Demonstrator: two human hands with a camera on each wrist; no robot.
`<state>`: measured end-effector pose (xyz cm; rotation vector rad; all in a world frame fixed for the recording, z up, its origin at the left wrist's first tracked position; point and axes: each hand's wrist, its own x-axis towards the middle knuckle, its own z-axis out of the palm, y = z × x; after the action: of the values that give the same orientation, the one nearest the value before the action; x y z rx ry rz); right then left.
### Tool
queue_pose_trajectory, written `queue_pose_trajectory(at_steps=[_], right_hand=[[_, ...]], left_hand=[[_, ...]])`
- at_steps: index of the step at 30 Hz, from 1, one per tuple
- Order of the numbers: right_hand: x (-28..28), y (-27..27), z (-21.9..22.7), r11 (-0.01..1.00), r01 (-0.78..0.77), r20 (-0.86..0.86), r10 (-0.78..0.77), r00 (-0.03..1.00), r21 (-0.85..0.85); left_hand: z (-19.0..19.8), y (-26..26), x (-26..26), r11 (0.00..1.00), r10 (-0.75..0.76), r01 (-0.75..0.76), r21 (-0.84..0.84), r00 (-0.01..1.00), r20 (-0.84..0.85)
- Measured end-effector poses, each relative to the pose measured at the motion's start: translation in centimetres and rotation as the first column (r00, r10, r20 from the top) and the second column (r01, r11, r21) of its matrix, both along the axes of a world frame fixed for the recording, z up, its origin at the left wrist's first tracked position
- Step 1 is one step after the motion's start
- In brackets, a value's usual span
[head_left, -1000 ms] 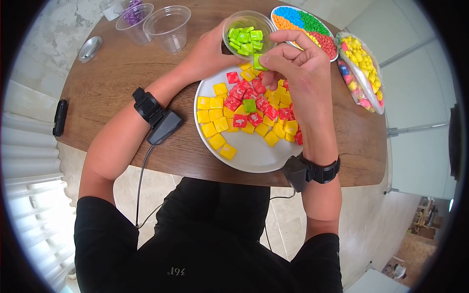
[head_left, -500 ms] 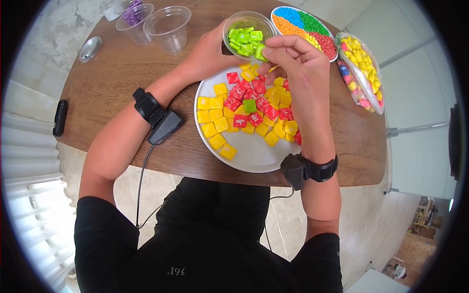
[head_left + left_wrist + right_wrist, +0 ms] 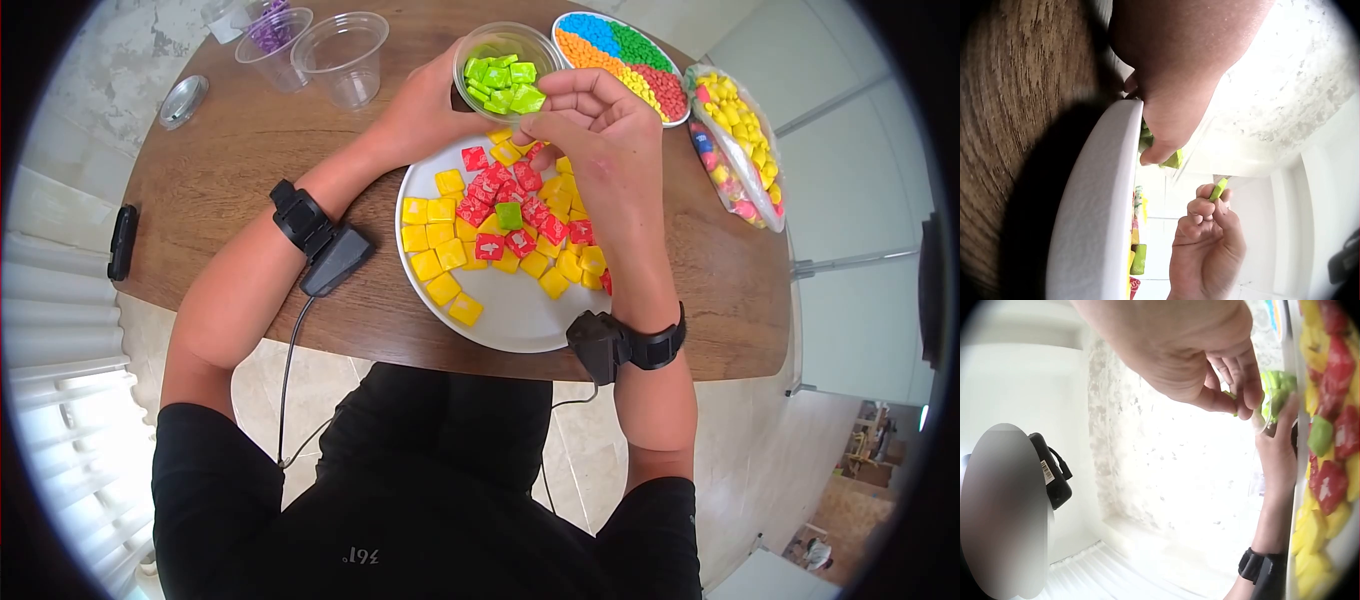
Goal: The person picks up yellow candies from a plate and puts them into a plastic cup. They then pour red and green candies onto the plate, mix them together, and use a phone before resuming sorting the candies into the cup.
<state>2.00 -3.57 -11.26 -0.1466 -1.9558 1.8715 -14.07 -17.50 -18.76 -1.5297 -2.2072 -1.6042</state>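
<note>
My left hand [image 3: 435, 110] grips a clear cup [image 3: 482, 112] of green candies [image 3: 497, 76] at the plate's far edge. Beside the cup's right rim is my right hand [image 3: 610, 150]. In the left wrist view the right hand [image 3: 1207, 250] pinches a green candy [image 3: 1218, 189] between thumb and fingers; the right wrist view shows its fingertips close to the cup. Below both hands, the round plate [image 3: 520, 335] bears yellow candies [image 3: 425, 265], red candies [image 3: 489, 247] and one green candy [image 3: 509, 215] among the red ones.
Back left stand an empty clear cup [image 3: 350, 75], a cup with purple pieces [image 3: 270, 35] and a round lid [image 3: 184, 101]. An oval tray [image 3: 680, 115] of coloured pieces and a bag of candies [image 3: 740, 130] lie at the back right.
My right hand has moved slightly left and up, bringing the green candy from above the plate to the cup's opening. The left hand and its cup have barely moved.
</note>
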Motion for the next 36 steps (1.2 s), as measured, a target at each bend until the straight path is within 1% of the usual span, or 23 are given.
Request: queue_pose_trajectory(at_steps=[4,8,10,14,23,32,34,36], right_hand=[[0.0,-0.1,0.0,1.0,0.027,0.009,-0.027,1.0,0.011],[-0.2,0.0,-0.3,0.999,0.023,0.01,-0.023,1.0,0.033],[-0.3,0.0,-0.5,0.998,0.022,-0.023,-0.02,1.0,0.06],[-0.1,-0.2,-0.5,0.997,0.029,-0.004,-0.029,1.0,0.066],[-0.2,-0.1,-0.9,0.988,0.019,-0.075,-0.008,0.997,0.15],[-0.2,-0.1,-0.9,0.98,0.07,-0.065,-0.059,0.996,0.188],[-0.3,-0.1,-1.0,0.97,0.098,-0.078,-0.082,0.994,0.222],[-0.4,0.1,-1.2,0.967,0.094,-0.07,-0.079,0.994,0.236]], left_hand=[[-0.1,0.0,0.0,1.0,-0.007,0.007,0.007,1.0,0.014],[0.2,-0.1,0.3,1.0,0.003,-0.003,0.003,1.0,0.001],[0.2,-0.1,0.3,1.0,0.007,-0.007,0.0,1.0,-0.006],[0.1,-0.1,0.1,1.0,-0.001,0.001,0.006,1.0,0.0],[0.3,-0.2,0.3,1.0,0.002,-0.002,-0.005,1.0,-0.013],[0.4,-0.2,0.3,1.0,0.018,-0.018,-0.022,1.0,-0.001],[0.3,-0.2,0.3,1.0,0.021,-0.021,-0.021,1.0,-0.004],[0.1,-0.2,0.1,1.0,0.015,-0.015,-0.015,1.0,-0.015]])
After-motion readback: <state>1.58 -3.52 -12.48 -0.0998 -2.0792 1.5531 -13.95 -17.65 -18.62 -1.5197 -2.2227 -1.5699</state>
